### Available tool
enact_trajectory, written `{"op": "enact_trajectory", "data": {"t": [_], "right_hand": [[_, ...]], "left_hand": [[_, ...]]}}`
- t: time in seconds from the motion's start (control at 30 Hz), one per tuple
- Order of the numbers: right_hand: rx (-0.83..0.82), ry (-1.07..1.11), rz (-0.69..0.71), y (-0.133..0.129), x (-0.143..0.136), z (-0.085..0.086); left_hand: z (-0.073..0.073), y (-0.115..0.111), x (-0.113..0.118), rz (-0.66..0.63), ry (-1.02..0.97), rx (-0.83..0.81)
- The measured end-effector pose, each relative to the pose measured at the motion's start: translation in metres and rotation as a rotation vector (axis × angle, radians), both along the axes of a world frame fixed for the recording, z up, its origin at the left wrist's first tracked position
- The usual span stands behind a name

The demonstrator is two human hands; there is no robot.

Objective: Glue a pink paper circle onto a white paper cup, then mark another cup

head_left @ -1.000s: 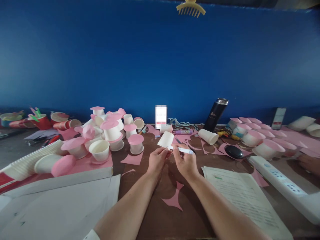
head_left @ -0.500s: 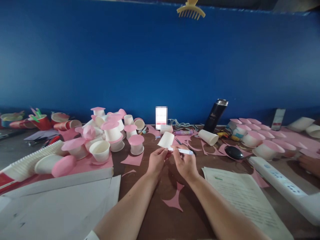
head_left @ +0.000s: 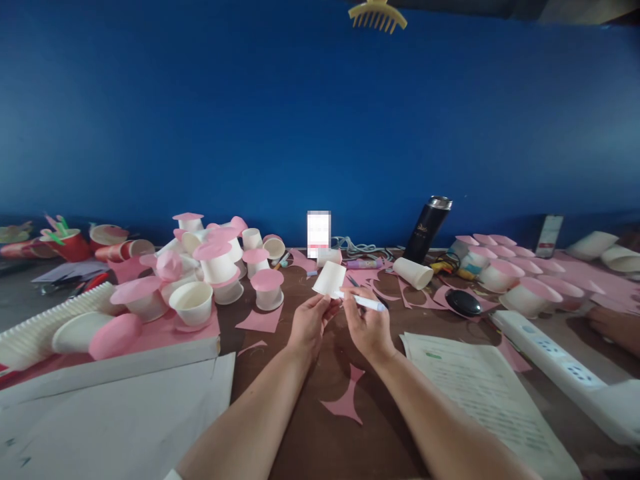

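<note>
Above the middle of the table, my left hand is closed on a white paper cup, its fingertips at the cup's lower end. A slim white marker pen lies in the closed fingers of my right hand, its tip pointing left at the cup. Whether the tip touches the cup I cannot tell. On the table below the hands is a pink paper scrap. A pink-topped paper cup stands to the left of my left hand.
Many white cups with pink paper crowd the left, beside a stack of cups and a white board. To the right are a printed sheet, power strip, black mouse, black flask and another person's hand.
The view has shifted slightly to the right. The cup in my left hand is tilted a little differently, and the marker pen's tip has come to the cup's lower edge.
</note>
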State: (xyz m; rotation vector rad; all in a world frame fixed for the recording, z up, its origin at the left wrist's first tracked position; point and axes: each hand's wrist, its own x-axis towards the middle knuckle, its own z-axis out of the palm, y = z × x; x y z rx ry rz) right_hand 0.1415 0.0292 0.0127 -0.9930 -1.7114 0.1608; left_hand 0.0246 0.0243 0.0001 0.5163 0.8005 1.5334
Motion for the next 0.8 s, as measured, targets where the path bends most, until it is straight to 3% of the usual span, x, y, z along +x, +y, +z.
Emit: {"op": "enact_trajectory", "data": {"t": [0.8], "right_hand": [[0.017,-0.052,-0.036,0.0001,-0.0002,-0.0008]], "left_hand": [[0.0019,-0.0009,-0.0013,0.022,-0.051,-0.048]]}}
